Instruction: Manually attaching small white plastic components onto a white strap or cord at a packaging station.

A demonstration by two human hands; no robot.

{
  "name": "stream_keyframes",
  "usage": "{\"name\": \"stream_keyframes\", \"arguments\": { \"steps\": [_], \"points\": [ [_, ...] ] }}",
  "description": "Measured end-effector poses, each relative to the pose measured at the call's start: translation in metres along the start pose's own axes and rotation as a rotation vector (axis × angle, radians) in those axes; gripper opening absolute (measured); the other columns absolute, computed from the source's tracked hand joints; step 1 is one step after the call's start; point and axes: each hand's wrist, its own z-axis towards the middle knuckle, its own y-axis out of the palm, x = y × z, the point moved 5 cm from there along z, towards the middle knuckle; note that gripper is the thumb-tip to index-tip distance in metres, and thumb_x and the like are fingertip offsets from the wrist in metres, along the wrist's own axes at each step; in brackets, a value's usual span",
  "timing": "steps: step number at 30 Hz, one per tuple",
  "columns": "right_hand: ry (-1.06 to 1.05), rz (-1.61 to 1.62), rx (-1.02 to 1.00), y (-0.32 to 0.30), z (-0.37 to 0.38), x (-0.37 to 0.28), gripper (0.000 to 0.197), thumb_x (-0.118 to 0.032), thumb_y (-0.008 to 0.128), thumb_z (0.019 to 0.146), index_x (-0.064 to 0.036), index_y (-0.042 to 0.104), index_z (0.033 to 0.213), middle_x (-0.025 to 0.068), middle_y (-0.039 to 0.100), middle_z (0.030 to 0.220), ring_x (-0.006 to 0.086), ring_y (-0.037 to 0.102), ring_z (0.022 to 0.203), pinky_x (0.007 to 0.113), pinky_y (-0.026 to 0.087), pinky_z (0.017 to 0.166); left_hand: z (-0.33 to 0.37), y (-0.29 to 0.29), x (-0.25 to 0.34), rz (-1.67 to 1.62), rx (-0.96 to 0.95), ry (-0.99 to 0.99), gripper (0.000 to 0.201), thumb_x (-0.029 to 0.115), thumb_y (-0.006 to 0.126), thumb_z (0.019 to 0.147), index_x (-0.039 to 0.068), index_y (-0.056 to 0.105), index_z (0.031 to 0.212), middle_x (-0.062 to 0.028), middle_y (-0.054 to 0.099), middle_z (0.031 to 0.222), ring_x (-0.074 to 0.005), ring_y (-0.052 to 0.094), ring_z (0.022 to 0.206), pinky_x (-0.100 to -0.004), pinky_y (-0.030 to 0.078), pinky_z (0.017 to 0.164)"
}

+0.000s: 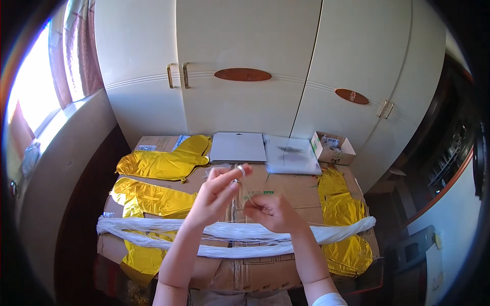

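My left hand [217, 196] is raised over the middle of the cardboard, with white string [241, 171] looped round its fingertips and caught near the thumb. Close by on the right, my right hand [274, 211] pinches a thin strand between thumb and fingers. Below both hands, a long skein of white string [143, 225] stretches from side to side in a flattened loop, partly covered by my forearms. Gold foil balloons, uninflated, lie under and around it: one [158, 199] at the left, another [344, 219] at the right.
Flattened cardboard [301, 188] covers the table. Along its far edge are another gold foil balloon [168, 160], a grey-white flat pack [238, 148], a stack of clear plastic bags [291, 155] and a small open box [334, 149]. Cream cupboard doors [245, 41] stand behind.
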Motion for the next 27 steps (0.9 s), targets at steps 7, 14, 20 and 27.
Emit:
{"name": "stream_keyframes", "arguments": {
  "steps": [7, 14, 20, 27],
  "points": [
    [-0.046, -0.053, 0.161, -0.010, 0.003, -0.001, 0.010, -0.011, 0.059, 0.082, -0.0019, 0.059, 0.079, 0.0076, 0.057, 0.064, 0.0106, 0.049, 0.055, 0.024, 0.040, 0.052, -0.009, 0.002, -0.009, -0.804, -0.297, -0.103, 0.029, 0.019, 0.048, 0.090, -0.006, 0.061, 0.084, -0.0096, 0.061, 0.086, -0.0173, 0.054, 0.076, -0.0287, 0.045, 0.067],
    [-0.082, 0.121, 0.245, -0.016, -0.002, -0.011, 0.009, -0.011, 0.058, 0.083, -0.0018, 0.059, 0.083, 0.0088, 0.056, 0.064, 0.0139, 0.051, 0.055, 0.025, 0.039, 0.051, -0.006, 0.001, -0.007, 0.464, -0.413, 0.188, 0.018, 0.000, 0.048, 0.082, -0.003, 0.063, 0.092, -0.0112, 0.060, 0.089, -0.0159, 0.053, 0.076, -0.0296, 0.044, 0.068],
    [-0.057, -0.064, 0.130, -0.004, 0.000, -0.005, 0.009, -0.010, 0.059, 0.082, -0.0013, 0.059, 0.082, 0.0089, 0.055, 0.065, 0.0160, 0.052, 0.055, 0.026, 0.041, 0.051, -0.005, 0.006, 0.005, -0.206, -0.081, -0.042, 0.012, 0.000, 0.050, 0.079, -0.002, 0.062, 0.082, -0.0095, 0.062, 0.084, -0.0149, 0.054, 0.081, -0.0297, 0.043, 0.071],
    [0.017, -0.096, 0.296, -0.012, -0.004, -0.009, 0.011, -0.015, 0.058, 0.084, -0.0036, 0.059, 0.083, 0.0067, 0.057, 0.063, 0.0128, 0.053, 0.053, 0.025, 0.041, 0.049, -0.015, 0.004, -0.003, -0.510, -0.506, -0.094, 0.016, 0.002, 0.048, 0.080, -0.003, 0.063, 0.085, -0.0036, 0.062, 0.084, -0.0104, 0.049, 0.074, -0.0254, 0.041, 0.066]
  ]
}}
